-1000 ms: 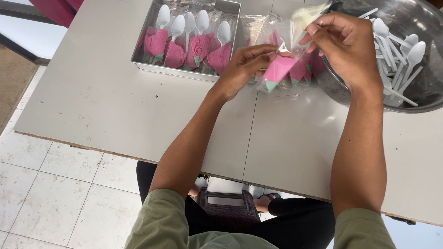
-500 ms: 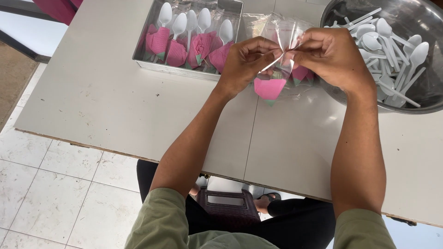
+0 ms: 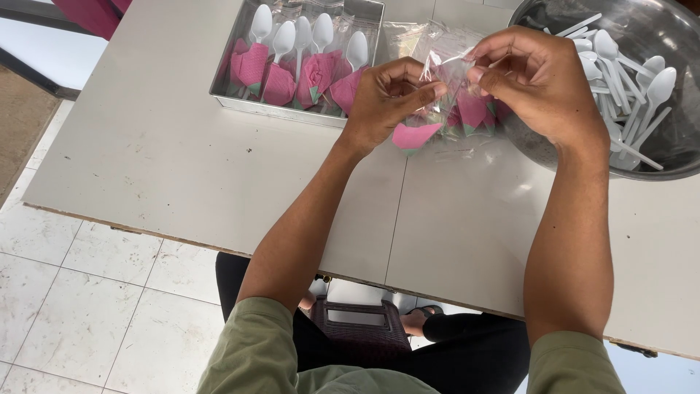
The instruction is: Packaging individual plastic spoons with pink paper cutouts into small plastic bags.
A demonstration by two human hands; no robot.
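Observation:
My left hand [image 3: 390, 98] and my right hand [image 3: 536, 80] meet above the table, both pinching one clear plastic packet [image 3: 446, 69] between fingertips. A pink folded napkin [image 3: 414, 135] hangs at the packet's lower end, below my left hand. A white plastic spoon handle shows inside the packet, mostly hidden by my fingers. More pink napkins in clear wrap [image 3: 474, 113] lie on the table just under my hands.
A metal tray [image 3: 281, 109] at the back holds several wrapped spoons with pink napkins [image 3: 306, 62]. A big metal bowl [image 3: 660, 164] at the right holds several loose white spoons [image 3: 631, 80]. The white table [image 3: 160, 160] ends near my lap; tiled floor lies to the left.
My right hand came away from the bowl side and joined the left hand. Both lifted the packet with the pink napkin and now pinch its top.

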